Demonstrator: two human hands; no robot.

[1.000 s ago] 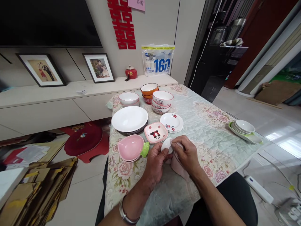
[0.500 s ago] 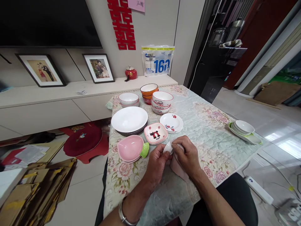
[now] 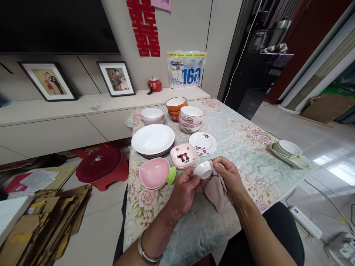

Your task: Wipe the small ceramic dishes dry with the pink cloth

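Observation:
Between my hands, above the near part of the table, is a small white bowl, tilted on its side. My left hand pinches its left edge between thumb and fingers. In my right hand is a pinkish-grey cloth, pressed against the bowl's right rim and hanging down below. Just beyond my hands lie a square cat dish, a stack of flowered plates and a pink dish with a green leaf handle.
White plates, white bowls, orange bowls and patterned bowls stand stacked farther back on the flowered tablecloth. Small bowls rest on a green-edged dish near the right edge. A red stool stands left.
The small bowl has turned so more of its white side shows. My right hand has moved slightly right and up, and the cloth now hangs more openly below it.

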